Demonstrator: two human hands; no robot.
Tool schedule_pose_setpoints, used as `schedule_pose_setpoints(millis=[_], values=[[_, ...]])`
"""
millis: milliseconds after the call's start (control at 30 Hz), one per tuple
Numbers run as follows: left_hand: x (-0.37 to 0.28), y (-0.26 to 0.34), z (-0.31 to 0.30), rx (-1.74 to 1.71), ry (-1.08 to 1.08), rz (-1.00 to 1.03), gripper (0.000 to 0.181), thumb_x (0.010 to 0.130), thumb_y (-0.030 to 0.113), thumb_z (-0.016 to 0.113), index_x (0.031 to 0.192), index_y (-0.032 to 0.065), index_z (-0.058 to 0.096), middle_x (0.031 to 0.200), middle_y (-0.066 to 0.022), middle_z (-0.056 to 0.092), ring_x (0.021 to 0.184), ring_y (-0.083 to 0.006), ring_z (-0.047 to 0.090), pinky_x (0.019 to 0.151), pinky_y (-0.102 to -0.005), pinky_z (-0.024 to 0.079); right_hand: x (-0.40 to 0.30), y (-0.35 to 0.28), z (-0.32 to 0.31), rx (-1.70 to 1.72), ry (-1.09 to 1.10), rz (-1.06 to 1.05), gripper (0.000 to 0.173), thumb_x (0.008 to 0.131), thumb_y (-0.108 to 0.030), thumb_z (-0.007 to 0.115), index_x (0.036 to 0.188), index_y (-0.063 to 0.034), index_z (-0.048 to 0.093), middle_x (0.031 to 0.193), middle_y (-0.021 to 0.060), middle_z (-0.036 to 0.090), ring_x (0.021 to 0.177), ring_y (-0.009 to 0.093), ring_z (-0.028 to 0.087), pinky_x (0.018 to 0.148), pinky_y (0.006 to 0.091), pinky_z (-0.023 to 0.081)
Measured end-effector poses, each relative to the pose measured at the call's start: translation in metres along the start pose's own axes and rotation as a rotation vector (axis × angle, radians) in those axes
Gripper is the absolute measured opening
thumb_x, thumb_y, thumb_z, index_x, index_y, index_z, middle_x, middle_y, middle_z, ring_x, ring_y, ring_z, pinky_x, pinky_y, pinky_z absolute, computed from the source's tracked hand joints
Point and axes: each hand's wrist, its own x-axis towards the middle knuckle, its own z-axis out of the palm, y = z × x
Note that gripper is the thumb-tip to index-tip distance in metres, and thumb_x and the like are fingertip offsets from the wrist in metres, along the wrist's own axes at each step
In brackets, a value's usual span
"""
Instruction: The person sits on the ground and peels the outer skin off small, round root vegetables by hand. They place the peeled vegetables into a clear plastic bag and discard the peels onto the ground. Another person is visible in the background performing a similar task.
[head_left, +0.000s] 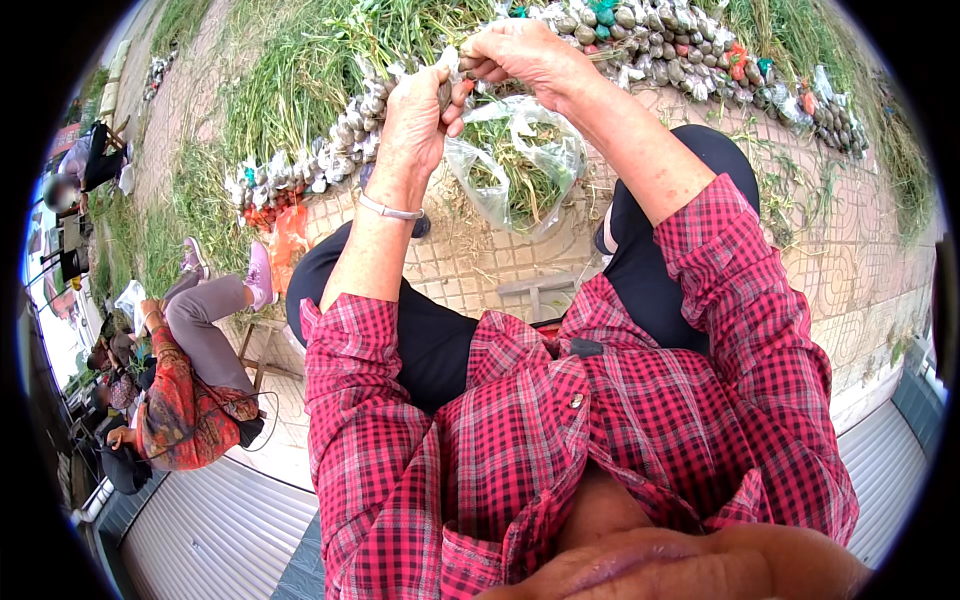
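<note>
Close together at the top centre, my two hands work on one small plastic-wrapped bundle (448, 61). My left hand (424, 109), with a pale band on its wrist, has its fingers closed around the bundle's lower part. The fingertips of my right hand (510, 56) pinch at its upper end, beside some thin green stems. Just below the hands, an open clear plastic bag (491, 180) with cut grass inside rests on the paving. Rows of small round bundles in plastic (352, 127) lie beyond, on both sides of my hands.
Long green grass (277, 97) is heaped behind the bundles. An orange plastic bag (289, 244) lies left of my knee. A small wooden piece (540, 289) is between my legs. At the left a person in a patterned orange top (180, 412) sits near a wooden stool (262, 356).
</note>
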Motion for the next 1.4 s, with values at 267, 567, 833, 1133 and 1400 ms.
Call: schedule_pose_setpoints(millis=[267,567,833,1133,1400], values=[[0.003,0.001,0.0,-0.055,-0.038,0.048,0.019,0.092,0.021,0.049,0.088,0.003,0.053,0.067,-0.0045,0.055,0.051,-0.0099,0.043,0.044,-0.0239,0.034,-0.01,0.001,0.009,0.013,0.009,0.041,0.023,0.081,-0.027,0.062,0.083,-0.0044,0.067,0.077,0.0031,0.064,0.07,0.01,0.056,0.064,0.0229,0.042],[-0.002,0.007,0.008,0.075,-0.072,0.028,0.018,0.092,0.021,0.047,0.088,0.0047,0.052,0.068,-0.0036,0.054,0.054,-0.0093,0.045,0.047,-0.0245,0.04,-0.008,0.001,0.009,0.018,0.076,0.029,0.014,0.078,-0.019,0.062,0.077,-0.0047,0.064,0.069,0.0014,0.06,0.063,0.008,0.053,0.057,0.0228,0.041],[-0.01,0.008,0.014,0.295,-0.04,0.121,0.019,0.093,0.02,0.047,0.088,0.003,0.055,0.068,-0.0019,0.053,0.053,-0.0072,0.045,0.044,-0.0225,0.04,-0.008,0.007,0.013,0.005,0.059,-0.033,0.015,0.08,-0.016,0.06,0.075,-0.0024,0.062,0.069,0.0028,0.061,0.062,0.009,0.053,0.058,0.0233,0.042],[-0.006,0.009,0.019,0.233,0.018,0.133,0.025,0.092,0.018,0.047,0.105,-0.0023,0.054,0.068,-0.0016,0.052,0.052,-0.0071,0.045,0.044,-0.0222,0.04,-0.005,0.014,0.015,0.043,0.103,-0.143,0.018,0.077,-0.017,0.059,0.072,-0.0007,0.063,0.067,0.0046,0.061,0.06,0.011,0.054,0.057,0.0275,0.045],[-0.003,-0.003,0.011,0.298,0.074,0.221,0.037,0.092,0.017,0.049,0.123,-0.0024,0.046,0.074,-0.0042,0.056,0.054,-0.0079,0.052,0.044,-0.022,0.048,-0.004,0.007,0.015,0.102,0.085,-0.057,0.019,0.079,-0.018,0.059,0.079,0.0001,0.062,0.072,0.0033,0.06,0.063,0.011,0.053,0.059,0.0255,0.042]])
